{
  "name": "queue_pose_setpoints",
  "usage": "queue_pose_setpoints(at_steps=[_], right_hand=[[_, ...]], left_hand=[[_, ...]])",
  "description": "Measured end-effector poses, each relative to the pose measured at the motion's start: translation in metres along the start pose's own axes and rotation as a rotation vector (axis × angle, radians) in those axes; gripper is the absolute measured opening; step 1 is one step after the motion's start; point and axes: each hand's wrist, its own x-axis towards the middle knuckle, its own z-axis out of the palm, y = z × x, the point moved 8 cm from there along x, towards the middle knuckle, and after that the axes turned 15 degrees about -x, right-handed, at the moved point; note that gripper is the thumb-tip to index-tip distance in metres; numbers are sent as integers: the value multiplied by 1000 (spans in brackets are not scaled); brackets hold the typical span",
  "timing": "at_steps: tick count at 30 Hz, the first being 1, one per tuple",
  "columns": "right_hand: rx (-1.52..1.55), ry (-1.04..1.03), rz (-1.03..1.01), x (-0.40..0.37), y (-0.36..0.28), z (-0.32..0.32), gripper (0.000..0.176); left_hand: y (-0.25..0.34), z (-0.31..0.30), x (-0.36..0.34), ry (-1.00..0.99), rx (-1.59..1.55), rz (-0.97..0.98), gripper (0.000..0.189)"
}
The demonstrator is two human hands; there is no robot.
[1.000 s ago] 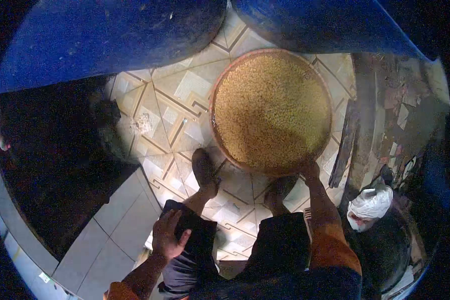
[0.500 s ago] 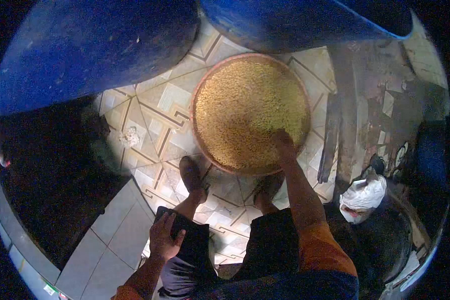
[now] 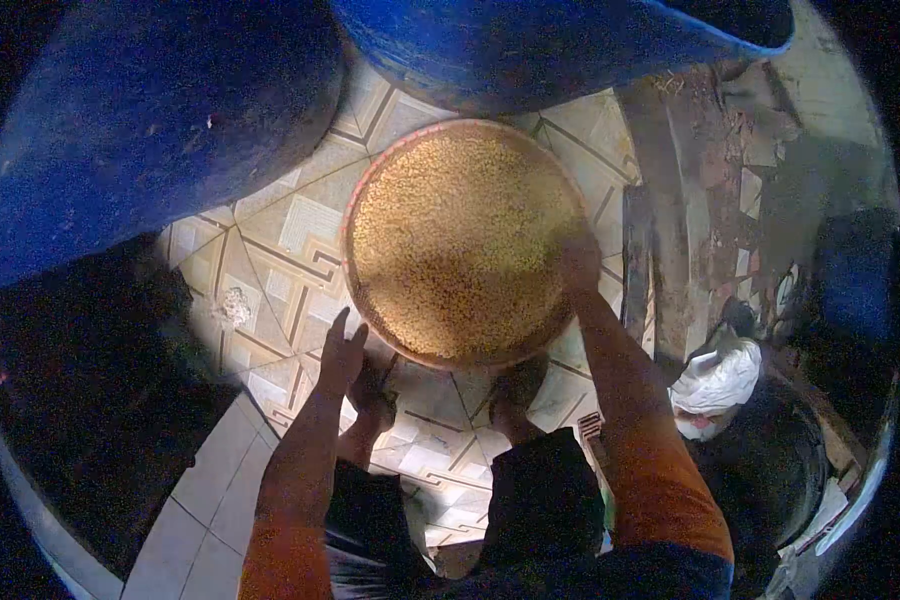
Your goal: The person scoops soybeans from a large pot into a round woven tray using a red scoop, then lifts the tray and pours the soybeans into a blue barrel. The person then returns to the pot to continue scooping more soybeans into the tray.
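Note:
A round basin [image 3: 347,245] with a reddish rim stands on the tiled floor, filled with small yellow beans [image 3: 450,230] that look like soybeans. My left hand [image 3: 344,352] is just off the basin's lower left rim, its fingers apart and nothing in them. At the right rim is my right hand [image 3: 578,265], dark and blurred against the beans. Its fingers are too shadowed to show whether they grip the rim. My feet are on the floor just below the basin, one on each side.
Two large blue barrels [image 3: 170,120] [image 3: 490,60] stand beyond the basin. Wooden planks [image 3: 660,180] lie along the right. A white plastic bag [image 3: 720,380] rests on a dark round container [image 3: 760,490]. A small white clump [image 3: 234,307] lies on the tiles, left.
My left hand has left my knee and reached forward to the basin's lower left. The right hand has moved from the beans out to the right rim. The view has shifted slightly.

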Motion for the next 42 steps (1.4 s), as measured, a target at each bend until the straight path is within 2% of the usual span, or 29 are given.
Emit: queue_pose_setpoints(at_steps=[1, 3, 5, 6, 8, 9, 10, 11, 12, 13, 15, 16, 18, 19, 21, 22, 24, 25, 26, 27, 28, 30, 31, 33, 35, 37, 39, 40, 42], right_hand=[[-233, 96, -52, 7, 8, -39, 50], [-580, 237, -68, 29, 28, -119, 48], [-742, 270, -17, 50, 48, -184, 47], [-747, 270, -14, 42, 46, -178, 47], [-1083, 266, -128, 13, 14, -138, 44], [-544, 82, -135, 9, 15, -117, 45], [-550, 84, -133, 20, 24, -128, 45], [-832, -57, -306, 37, 33, -139, 45], [-1110, -205, -479, 39, 34, -126, 45], [-1118, -202, -476, 45, 36, -132, 45], [-2022, -168, -741, 44, 42, -120, 42], [-2032, -170, -741, 38, 36, -108, 42], [-801, -28, -99, 34, 36, -122, 36], [-802, -30, -112, 39, 35, -126, 36], [-2060, 45, -332, 45, 29, -121, 30], [-2057, 52, -348, 41, 20, -104, 30], [-1964, 301, -116, 17, -2, -85, 25], [-1961, 302, -125, 18, 6, -97, 25], [-1713, 268, -317, 19, 9, -101, 23], [-1458, 229, -485, 13, 2, -95, 25], [-1460, 232, -486, 12, 3, -96, 25], [-808, 150, -241, 17, 18, -104, 28], [-806, 147, -251, 29, 24, -120, 28], [-1291, 172, -356, 36, 22, -124, 27], [-1409, 165, -358, 27, 18, -119, 26], [-1530, 151, -362, 14, 11, -101, 26], [-1828, 362, -618, -6, -9, -84, 24], [-1825, 361, -621, -6, 1, -98, 24], [-1117, 391, -525, 9, 24, -156, 23]], left_hand=[[-7, 0, 14, 32, 7, 129, 61], [-6, 3, 38, 80, -55, 75, 64], [-2, -2, 55, 144, -95, 29, 76], [-16, -3, 63, 161, -110, -89, 78], [-36, -3, 76, 169, -198, 1, 79], [-59, 4, 83, 168, -200, -4, 79], [-88, 13, 88, 195, -391, -6, 76], [-105, 20, 93, 221, -582, -8, 74], [-107, 24, 97, 219, -589, -13, 74], [-110, 32, 104, 168, -631, -66, 63], [-116, 47, 112, 66, -714, -175, 43], [-118, 49, 112, 64, -723, -177, 43], [-123, 48, 105, 51, -799, -266, 35], [-113, 43, 103, 51, -803, -254, 35], [-109, 32, 89, 67, -606, -417, 28], [-132, 37, 95, 69, -609, -402, 28], [-173, 36, 119, 144, -701, 55, 21], [-135, 36, 108, 159, -699, -93, 15], [-128, 35, 112, 159, -703, -83, 15], [-134, 36, 112, 172, -660, -165, 15], [-141, 36, 110, 185, -615, -250, 16], [-127, 38, 105, 198, -700, -223, 17], [-118, 36, 108, 211, -784, -186, 19], [-112, 34, 114, 163, -743, -212, 21], [-115, 34, 114, 113, -698, -249, 23], [-126, 31, 118, 139, -630, -158, 22], [-168, 34, 138, 142, -711, -104, 24], [-178, 32, 139, 141, -786, -64, 28], [-150, 18, 121, 197, -847, -45, 26]])
